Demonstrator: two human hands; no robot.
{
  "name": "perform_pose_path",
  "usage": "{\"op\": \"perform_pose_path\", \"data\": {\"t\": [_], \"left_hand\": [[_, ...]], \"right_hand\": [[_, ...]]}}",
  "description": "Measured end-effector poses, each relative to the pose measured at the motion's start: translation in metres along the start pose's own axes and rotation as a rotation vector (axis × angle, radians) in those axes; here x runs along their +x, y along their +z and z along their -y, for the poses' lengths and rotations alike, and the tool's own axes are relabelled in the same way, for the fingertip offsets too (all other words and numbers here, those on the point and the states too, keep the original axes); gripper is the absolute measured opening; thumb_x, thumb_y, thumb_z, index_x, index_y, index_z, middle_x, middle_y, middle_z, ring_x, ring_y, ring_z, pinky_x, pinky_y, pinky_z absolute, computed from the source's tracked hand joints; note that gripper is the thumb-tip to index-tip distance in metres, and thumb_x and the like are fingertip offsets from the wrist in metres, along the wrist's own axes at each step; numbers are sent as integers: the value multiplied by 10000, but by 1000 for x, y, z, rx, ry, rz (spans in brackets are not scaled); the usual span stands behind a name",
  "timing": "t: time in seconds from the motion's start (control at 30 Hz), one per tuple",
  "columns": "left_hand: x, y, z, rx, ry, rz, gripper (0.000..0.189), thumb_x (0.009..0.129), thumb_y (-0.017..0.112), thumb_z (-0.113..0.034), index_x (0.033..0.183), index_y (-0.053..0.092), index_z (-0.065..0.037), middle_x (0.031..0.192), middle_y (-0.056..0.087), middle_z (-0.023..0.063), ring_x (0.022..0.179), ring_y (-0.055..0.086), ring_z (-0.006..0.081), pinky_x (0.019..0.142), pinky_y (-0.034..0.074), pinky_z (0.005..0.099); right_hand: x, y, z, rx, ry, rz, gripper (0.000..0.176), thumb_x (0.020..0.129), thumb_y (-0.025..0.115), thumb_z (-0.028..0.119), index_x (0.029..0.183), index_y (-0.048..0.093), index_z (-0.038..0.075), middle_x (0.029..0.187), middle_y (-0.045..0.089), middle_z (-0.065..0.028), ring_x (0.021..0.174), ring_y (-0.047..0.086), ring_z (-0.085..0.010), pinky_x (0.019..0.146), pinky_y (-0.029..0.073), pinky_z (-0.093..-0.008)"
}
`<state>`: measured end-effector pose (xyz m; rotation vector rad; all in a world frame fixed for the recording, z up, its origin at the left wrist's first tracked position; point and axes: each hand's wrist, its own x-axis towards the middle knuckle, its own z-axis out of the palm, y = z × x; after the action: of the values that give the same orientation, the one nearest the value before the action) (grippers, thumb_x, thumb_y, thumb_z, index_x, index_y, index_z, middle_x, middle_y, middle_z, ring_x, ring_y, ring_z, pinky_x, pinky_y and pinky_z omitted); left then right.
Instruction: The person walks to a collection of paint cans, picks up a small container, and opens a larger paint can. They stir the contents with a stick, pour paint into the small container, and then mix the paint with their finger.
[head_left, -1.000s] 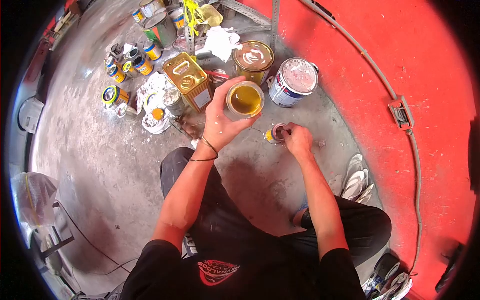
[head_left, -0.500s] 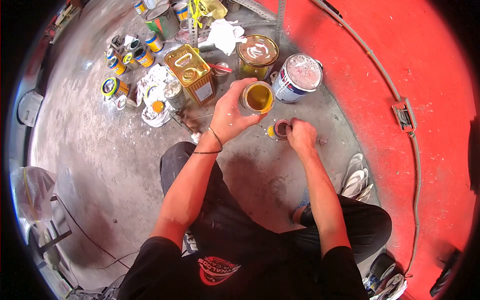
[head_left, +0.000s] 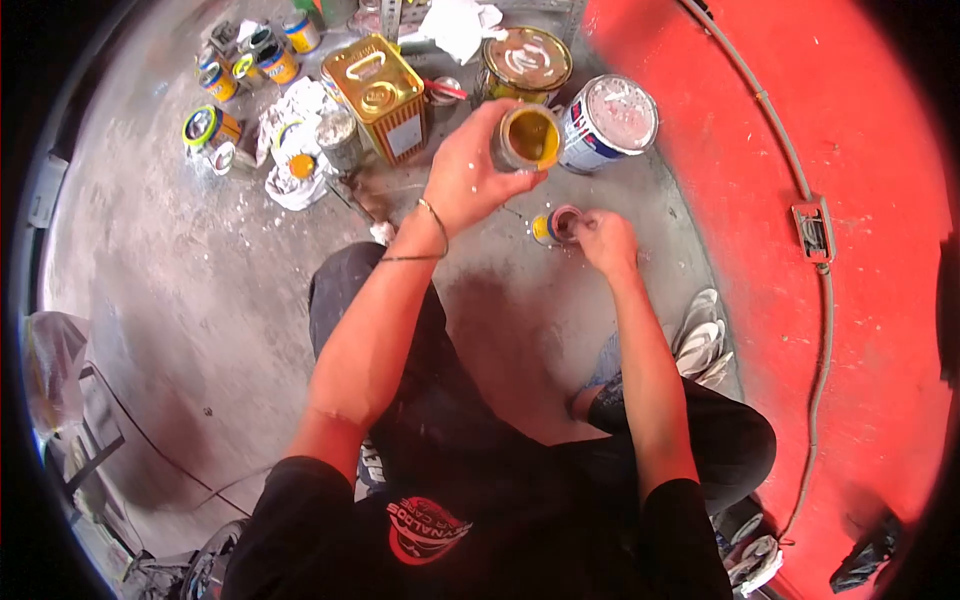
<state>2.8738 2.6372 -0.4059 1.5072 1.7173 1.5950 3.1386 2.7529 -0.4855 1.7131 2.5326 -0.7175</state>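
My left hand [head_left: 475, 165] is wrapped round a clear cup [head_left: 531, 136] with amber liquid inside, tilted so its mouth faces me. Lower and to the right, my right hand [head_left: 606, 240] has its fingers pinched at the rim of a small reddish-brown round container [head_left: 563, 222]. Directly beside that container, on its left, is a small yellow item [head_left: 541, 229]. Behind the cup stand a white paint bucket [head_left: 612, 122] and a big round tin [head_left: 526, 62] with a smeared lid.
A gold rectangular can [head_left: 375, 90] stands at the upper left, near a stained white cloth [head_left: 297, 190] and a grey tin [head_left: 338, 140]. Several small blue-and-yellow tins stand farther left. A cable [head_left: 826, 340] runs down the red floor. Sandals [head_left: 700, 345] lie by my knee.
The view has shifted, so the floor items appear higher. My left hand still holds the cup, and my right hand stays at the small container.
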Motion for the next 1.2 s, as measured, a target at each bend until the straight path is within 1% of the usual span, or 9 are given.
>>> {"op": "perform_pose_path", "data": {"t": [0.03,0.13,0.23,0.33,0.43,0.7,0.83,0.97,1.2], "left_hand": [[1,0,1,12,-13,-9,770,787,984,-201,1435,610,-18,1320,750,123,1249,708,209,1099,545,369],[5,1,2,-18,-26,-64,773,781,988,-208,1429,612,-16,1306,759,124,1236,714,215,1098,545,370],[9,0,2,22,-68,-104,803,772,991,-245,1439,606,-17,1317,759,133,1252,712,226,1108,539,375],[13,0,2,-10,-92,-138,815,772,986,-253,1449,598,-16,1326,756,140,1265,707,233,1112,536,377],[15,2,4,-46,-91,-168,816,775,979,-247,1456,593,-16,1328,753,145,1266,706,237,1114,534,378],[18,4,1,-83,-68,-128,785,767,975,-244,1431,613,-37,1312,750,133,1218,713,236,1081,544,388],[17,8,12,-30,-19,-180,750,742,975,-255,1379,628,-69,1288,744,158,1217,722,324,1073,551,422],[14,6,10,-56,6,-214,781,726,968,-243,1405,625,-65,1313,732,192,1246,715,364,1067,562,441],[10,2,21,-134,-46,-191,868,724,947,-297,1490,581,-116,1425,692,146,1338,667,337,1094,499,478]], "right_hand": [[0,3,-2,105,10,-35,271,943,751,349,1063,848,126,1004,816,-185,936,789,-391,836,607,-490],[-4,0,-1,-121,-47,-100,274,946,748,349,1054,850,118,998,824,-178,927,794,-374,826,606,-481],[-2,-6,6,-235,-35,51,281,951,753,343,1078,845,110,1003,833,-153,925,796,-365,821,605,-472],[6,6,1,118,9,-5,225,971,743,336,1064,823,148,1028,810,-161,969,770,-406,843,591,-511],[2,11,-1,-52,-139,-172,204,974,747,313,1068,819,146,1035,805,-162,965,763,-417,836,587,-516],[3,-1,-13,-271,-303,-3,219,954,755,303,1120,828,179,1013,798,-168,954,763,-421,836,591,-521],[-1,-21,2,-326,-343,102,213,945,756,288,1107,825,168,996,789,-173,956,755,-421,828,584,-531],[2,-16,-1,-323,-438,-16,218,948,757,286,1098,824,144,994,790,-175,945,751,-429,833,577,-540],[2,-12,11,-414,-266,45,258,962,771,321,1087,832,103,1020,805,-201,967,776,-405,858,592,-500]]}}
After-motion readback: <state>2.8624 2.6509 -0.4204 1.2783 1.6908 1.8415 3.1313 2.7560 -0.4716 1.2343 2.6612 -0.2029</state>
